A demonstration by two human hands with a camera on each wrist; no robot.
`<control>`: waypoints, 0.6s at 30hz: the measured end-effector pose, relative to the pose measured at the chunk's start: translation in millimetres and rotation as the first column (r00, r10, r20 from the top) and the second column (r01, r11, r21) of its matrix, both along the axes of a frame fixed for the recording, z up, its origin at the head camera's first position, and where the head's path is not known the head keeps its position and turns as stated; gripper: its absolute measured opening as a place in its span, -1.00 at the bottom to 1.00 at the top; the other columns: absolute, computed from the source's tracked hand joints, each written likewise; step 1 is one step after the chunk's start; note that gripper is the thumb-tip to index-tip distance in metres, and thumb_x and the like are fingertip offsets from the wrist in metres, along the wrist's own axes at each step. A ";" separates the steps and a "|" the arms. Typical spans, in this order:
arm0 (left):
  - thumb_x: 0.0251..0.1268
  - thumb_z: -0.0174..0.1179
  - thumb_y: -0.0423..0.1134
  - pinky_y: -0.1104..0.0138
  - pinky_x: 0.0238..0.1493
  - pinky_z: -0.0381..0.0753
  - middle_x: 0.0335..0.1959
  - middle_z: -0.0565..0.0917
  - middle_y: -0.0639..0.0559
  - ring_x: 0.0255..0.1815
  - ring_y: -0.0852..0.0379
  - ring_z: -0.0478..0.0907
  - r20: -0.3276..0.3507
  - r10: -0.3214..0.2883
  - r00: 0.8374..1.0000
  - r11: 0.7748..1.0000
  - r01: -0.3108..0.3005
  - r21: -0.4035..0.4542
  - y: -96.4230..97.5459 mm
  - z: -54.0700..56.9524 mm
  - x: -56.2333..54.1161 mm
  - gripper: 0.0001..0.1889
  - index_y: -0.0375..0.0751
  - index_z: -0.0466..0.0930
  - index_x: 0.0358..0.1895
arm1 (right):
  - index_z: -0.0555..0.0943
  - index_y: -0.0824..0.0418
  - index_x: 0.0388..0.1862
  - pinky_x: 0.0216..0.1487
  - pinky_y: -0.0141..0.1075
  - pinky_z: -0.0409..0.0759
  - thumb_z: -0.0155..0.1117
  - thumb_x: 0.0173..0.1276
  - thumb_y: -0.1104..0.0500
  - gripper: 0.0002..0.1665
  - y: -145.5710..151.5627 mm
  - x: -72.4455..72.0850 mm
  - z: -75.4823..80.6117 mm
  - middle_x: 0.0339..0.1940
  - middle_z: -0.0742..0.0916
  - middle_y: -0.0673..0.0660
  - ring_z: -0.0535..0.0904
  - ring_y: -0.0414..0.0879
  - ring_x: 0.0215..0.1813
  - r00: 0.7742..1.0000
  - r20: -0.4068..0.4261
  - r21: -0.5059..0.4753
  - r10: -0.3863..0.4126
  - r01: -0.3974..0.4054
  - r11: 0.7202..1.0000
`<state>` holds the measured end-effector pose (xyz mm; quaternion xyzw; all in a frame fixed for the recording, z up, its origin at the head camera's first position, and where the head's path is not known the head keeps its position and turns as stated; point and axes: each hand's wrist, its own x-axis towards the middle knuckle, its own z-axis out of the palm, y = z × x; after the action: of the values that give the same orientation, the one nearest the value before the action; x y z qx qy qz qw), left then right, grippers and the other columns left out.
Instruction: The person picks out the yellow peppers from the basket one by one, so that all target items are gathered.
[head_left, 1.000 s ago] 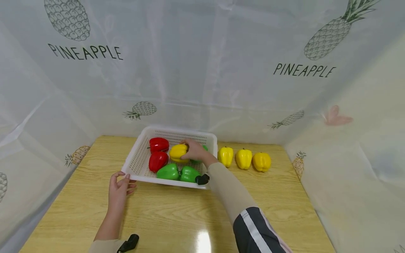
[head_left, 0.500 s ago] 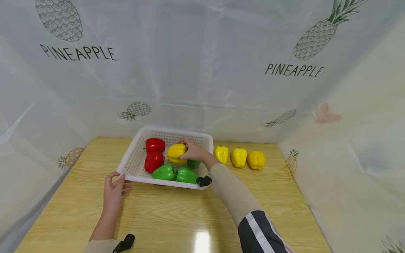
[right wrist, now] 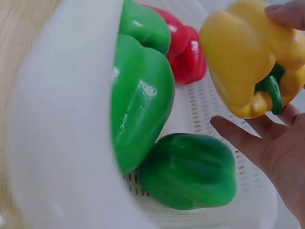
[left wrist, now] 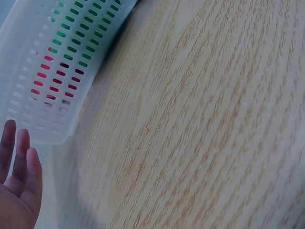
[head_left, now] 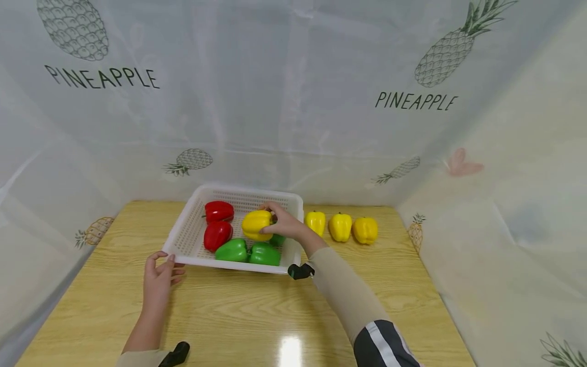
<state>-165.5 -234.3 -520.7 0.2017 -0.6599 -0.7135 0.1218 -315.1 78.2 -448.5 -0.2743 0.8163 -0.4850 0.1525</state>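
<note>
My right hand (head_left: 285, 224) grips a yellow bell pepper (head_left: 257, 225) above the white plastic basket (head_left: 183, 239). In the right wrist view the thumb lies on the pepper's side, and its green stem (right wrist: 273, 94) points toward the palm. Below it in the basket are two red bell peppers (head_left: 217, 235) on the left and green bell peppers (head_left: 232, 250) along the front. Another green pepper (right wrist: 190, 171) is partly hidden by my right hand in the head view. My left hand (head_left: 157, 280) holds the basket's front left corner between thumb and forefinger, other fingers extended.
Three yellow bell peppers (head_left: 340, 227) stand in a row on the wooden table (head_left: 238, 316), right of the basket. A pale sheet printed with pineapples (head_left: 247, 102) hangs behind and beside the table.
The yellow pepper in my right hand has risen a little and shifted right relative to the basket. The whole scene drifts left as the head view turns. My left hand stays at the corner.
</note>
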 end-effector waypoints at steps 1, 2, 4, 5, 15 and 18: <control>0.49 0.05 -0.07 0.40 -0.43 0.63 -0.45 0.70 0.14 -0.45 0.21 0.66 -0.001 -0.001 1.000 1.000 0.001 0.000 -0.2 0.2 0.2 -0.81 0.11 0.22 -0.03 | 0.33 0.19 0.32 0.05 -0.18 0.54 0.42 0.14 0.17 -0.22 1.7 2.4 0.1 0.19 0.46 0.11 0.48 0.00 0.08 1.000 0.008 -0.012 -0.012 0.012 1.000; 0.49 0.05 -0.07 0.40 -0.43 0.64 -0.45 0.70 0.14 -0.46 0.21 0.66 -0.001 -0.001 1.000 1.000 0.001 -0.001 -0.3 0.3 0.4 -0.80 0.11 0.22 -0.03 | 0.32 0.19 0.33 0.09 -0.17 0.53 0.43 0.15 0.17 -0.22 3.5 4.4 0.5 0.22 0.45 0.09 0.47 0.00 0.11 1.000 0.011 -0.024 -0.023 0.023 0.999; 0.50 0.05 -0.07 0.40 -0.43 0.64 -0.46 0.70 0.15 -0.46 0.23 0.66 0.000 -0.003 1.000 1.000 0.003 -0.002 -0.7 0.4 0.5 -0.80 0.11 0.22 -0.03 | 0.32 0.17 0.35 0.16 -0.12 0.48 0.44 0.17 0.17 -0.21 7.4 8.4 0.5 0.26 0.43 0.08 0.45 0.02 0.17 0.999 0.020 -0.051 -0.044 0.045 0.998; 0.50 0.05 -0.07 0.40 -0.43 0.63 -0.46 0.70 0.15 -0.46 0.23 0.66 0.000 -0.003 1.000 1.000 0.003 -0.003 -0.9 0.4 0.5 -0.80 0.10 0.21 -0.03 | 0.31 0.16 0.36 0.21 -0.09 0.45 0.44 0.18 0.16 -0.21 9.4 10.3 0.3 0.28 0.42 0.07 0.44 0.02 0.20 0.998 0.023 -0.064 -0.051 0.052 0.997; 0.50 0.04 -0.07 0.40 -0.44 0.63 -0.46 0.70 0.17 -0.47 0.24 0.66 -0.002 -0.013 1.000 1.000 0.013 0.002 -1.4 -0.1 0.7 -0.81 0.11 0.21 -0.02 | 0.30 0.08 0.42 0.29 0.09 0.33 0.37 0.24 0.21 -0.22 35.9 31.0 2.9 0.41 0.33 0.09 0.30 0.17 0.35 0.987 0.133 -0.242 -0.088 0.119 0.963; 0.50 0.04 -0.08 0.40 -0.44 0.63 -0.47 0.70 0.17 -0.47 0.23 0.66 -0.009 -0.015 1.000 1.000 0.015 0.004 -0.9 -0.3 1.0 -0.82 0.11 0.22 -0.03 | 0.29 0.06 0.44 0.24 0.06 0.38 0.35 0.28 0.24 -0.23 44.3 34.2 1.9 0.42 0.33 0.10 0.31 0.19 0.34 0.983 0.149 -0.263 -0.103 0.140 0.955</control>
<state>-164.5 -235.2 -521.0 0.1938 -0.6595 -0.7165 0.1189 -280.9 122.5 -446.6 -0.2089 0.7451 -0.6182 0.1377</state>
